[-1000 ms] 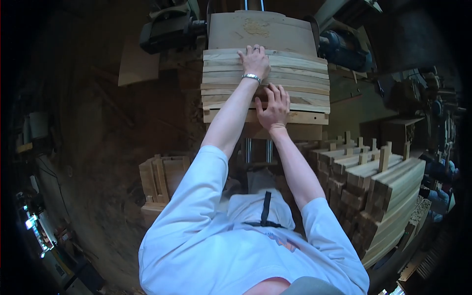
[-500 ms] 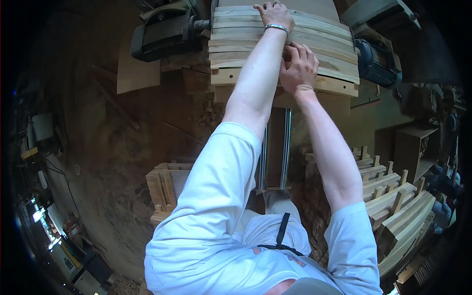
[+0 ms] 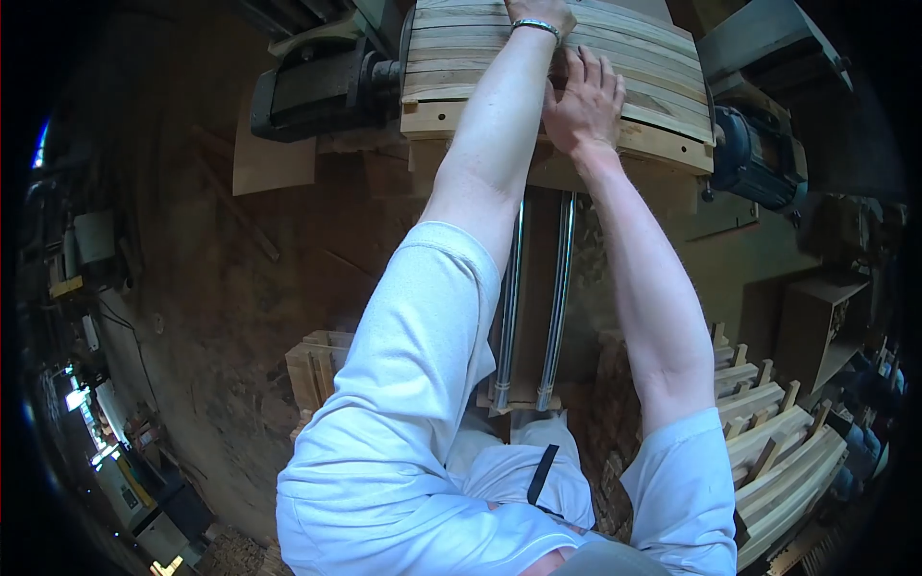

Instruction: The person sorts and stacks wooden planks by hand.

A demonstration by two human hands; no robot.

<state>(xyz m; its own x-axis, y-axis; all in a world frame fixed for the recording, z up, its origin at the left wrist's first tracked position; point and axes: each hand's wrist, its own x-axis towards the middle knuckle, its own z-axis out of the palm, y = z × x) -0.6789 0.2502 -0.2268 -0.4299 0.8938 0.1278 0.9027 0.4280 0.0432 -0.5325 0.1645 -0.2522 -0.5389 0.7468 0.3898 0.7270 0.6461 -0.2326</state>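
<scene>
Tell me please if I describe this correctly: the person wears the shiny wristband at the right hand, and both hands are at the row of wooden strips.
One detail is wrong: the shiny wristband is worn at the left hand, not at the right hand, as the head view shows. Both hands are indeed at the row of wooden strips.

We are finding no readable text, label, brand, number or sign anywhere; we are making out no lettering on the boards (image 3: 456, 55), dark motor (image 3: 312, 94) or blue motor (image 3: 757, 158).
</scene>
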